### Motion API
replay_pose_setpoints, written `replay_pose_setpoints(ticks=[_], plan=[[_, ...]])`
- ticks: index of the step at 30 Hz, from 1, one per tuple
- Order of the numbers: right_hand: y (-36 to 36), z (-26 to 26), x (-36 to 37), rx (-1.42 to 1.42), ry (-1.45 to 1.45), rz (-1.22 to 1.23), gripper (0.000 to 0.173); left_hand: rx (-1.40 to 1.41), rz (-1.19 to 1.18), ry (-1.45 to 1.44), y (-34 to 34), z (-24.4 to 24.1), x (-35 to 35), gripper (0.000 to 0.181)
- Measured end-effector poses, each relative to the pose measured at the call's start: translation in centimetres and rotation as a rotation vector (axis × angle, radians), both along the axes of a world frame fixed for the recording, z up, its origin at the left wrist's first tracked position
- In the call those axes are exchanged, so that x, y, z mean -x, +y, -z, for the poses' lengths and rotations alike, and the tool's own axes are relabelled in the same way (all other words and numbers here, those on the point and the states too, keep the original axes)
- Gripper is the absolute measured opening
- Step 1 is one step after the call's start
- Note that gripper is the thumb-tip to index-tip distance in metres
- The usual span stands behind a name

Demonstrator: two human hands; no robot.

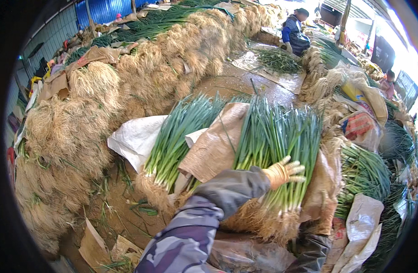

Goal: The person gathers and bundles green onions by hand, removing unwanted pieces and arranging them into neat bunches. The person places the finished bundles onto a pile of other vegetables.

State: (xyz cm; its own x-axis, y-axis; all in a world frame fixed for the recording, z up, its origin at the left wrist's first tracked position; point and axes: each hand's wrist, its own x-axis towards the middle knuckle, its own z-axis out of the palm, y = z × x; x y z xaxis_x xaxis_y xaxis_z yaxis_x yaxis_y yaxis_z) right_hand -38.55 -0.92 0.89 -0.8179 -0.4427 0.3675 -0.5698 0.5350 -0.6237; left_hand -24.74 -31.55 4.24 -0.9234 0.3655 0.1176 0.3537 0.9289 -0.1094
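Note:
My left hand (284, 172), in an orange glove with pale fingertips, lies with fingers spread on the stalks of a green onion bundle (277, 136). The bundle's tan roots (277, 221) hang towards me. My right hand (327, 216) is at the bundle's right side; its glove is partly seen above a dark sleeve, beside brown woven sacking (319, 184), and its fingers cannot be made out. Left of the bundle, a brown sack sheet (217, 143) partly covers the onions. Another green onion bundle (185, 133) lies on a white woven sheet (139, 136).
A high stack of onions (134, 82), roots outward, runs along the left. More green onions (364, 170) and sacks (360, 128) line the right. A person (295, 32) is at the back by a leaf pile (278, 59). Torn sacking (94, 244) lies on the muddy floor (140, 221).

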Motion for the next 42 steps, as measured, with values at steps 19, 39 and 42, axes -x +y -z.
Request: replay_pose_setpoints(ticks=[19,39,42], plan=[[-19.6,-1.2,-13.0,0.144,-0.215,-0.151,0.030,-1.364,-0.632,0.259,1.4,6.7,-5.3,0.024],[-14.6,-5.7,-14.4,-0.544,0.354,0.206,0.033,-2.651,-0.796,0.111,-9.3,4.2,-10.3,0.084],[-11.9,-4.4,-11.8,-0.302,-0.213,0.320,0.075,-2.704,-0.736,-0.011,-12.1,7.0,-9.4,0.051]])
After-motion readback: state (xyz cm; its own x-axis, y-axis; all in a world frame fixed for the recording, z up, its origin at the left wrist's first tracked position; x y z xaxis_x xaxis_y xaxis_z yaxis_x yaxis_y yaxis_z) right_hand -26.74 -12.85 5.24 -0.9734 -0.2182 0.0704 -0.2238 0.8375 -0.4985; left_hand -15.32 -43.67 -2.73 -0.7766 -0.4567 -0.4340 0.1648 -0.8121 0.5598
